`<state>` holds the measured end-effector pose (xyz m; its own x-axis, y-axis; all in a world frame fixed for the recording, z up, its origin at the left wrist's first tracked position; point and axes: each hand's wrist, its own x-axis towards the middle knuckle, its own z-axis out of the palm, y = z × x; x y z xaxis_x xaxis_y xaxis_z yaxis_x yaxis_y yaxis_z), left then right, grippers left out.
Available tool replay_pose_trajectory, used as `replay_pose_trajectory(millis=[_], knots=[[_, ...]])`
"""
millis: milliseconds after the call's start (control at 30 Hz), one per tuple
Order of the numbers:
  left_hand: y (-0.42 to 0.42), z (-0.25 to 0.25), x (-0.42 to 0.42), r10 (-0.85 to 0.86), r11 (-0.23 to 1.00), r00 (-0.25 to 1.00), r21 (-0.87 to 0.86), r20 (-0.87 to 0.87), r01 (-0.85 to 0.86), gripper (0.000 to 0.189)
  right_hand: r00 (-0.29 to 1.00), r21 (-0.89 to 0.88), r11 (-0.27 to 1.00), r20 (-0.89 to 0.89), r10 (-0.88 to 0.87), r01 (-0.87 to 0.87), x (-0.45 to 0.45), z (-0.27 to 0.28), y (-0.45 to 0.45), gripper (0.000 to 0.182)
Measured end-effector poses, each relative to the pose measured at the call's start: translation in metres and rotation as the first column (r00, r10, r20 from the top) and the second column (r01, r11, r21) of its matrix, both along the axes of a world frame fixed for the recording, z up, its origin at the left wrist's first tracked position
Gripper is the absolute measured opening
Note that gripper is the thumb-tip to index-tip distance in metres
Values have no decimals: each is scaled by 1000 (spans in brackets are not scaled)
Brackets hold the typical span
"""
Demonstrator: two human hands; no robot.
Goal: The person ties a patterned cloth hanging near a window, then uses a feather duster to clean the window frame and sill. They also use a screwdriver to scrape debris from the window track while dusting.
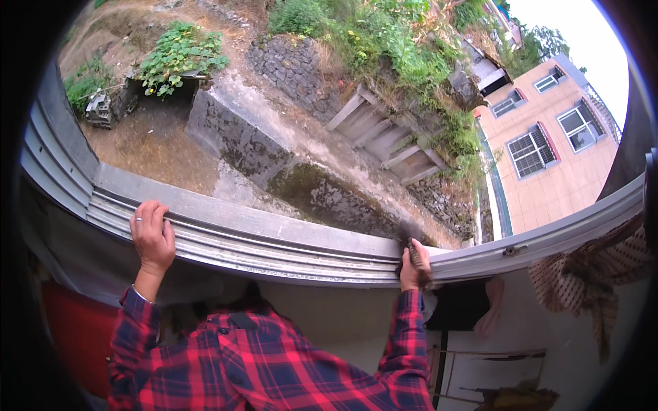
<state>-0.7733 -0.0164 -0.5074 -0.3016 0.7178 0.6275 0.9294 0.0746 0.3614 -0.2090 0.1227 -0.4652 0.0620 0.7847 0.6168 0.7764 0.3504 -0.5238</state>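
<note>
A sliding window's metal bottom track (267, 257) runs across in front of me, with several grooves that hold pale dirt. On its left part rests my left hand (153, 231), fingers bent over the rails; a ring and a bracelet show. My right hand (414, 267) grips a brush (414, 251) near the track's right part, where the window sash begins. Its dark bristles point up and outward and are blurred. Part of its handle is hidden by my fingers. Beyond the track lies a grey outer sill (216, 205).
A window sash frame (545, 231) bounds the opening at right, and a side jamb (54, 159) at left. A dotted cloth (570, 282) hangs inside at right. Outside, well below, are a concrete wall (241, 133), plants (180, 56) and a tiled building (555, 133).
</note>
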Motion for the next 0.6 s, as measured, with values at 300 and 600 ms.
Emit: replay_pose_trajectory(millis=[300,600], knots=[[0,0,-1,-4,1000,1000,-12,7,5,26,995,-115,993,102,-18,30,3,-20,7,29],[1,1,0,11,1000,1000,7,-17,-11,26,901,-99,994,-433,-8,-39,-76,2,-11,29]])
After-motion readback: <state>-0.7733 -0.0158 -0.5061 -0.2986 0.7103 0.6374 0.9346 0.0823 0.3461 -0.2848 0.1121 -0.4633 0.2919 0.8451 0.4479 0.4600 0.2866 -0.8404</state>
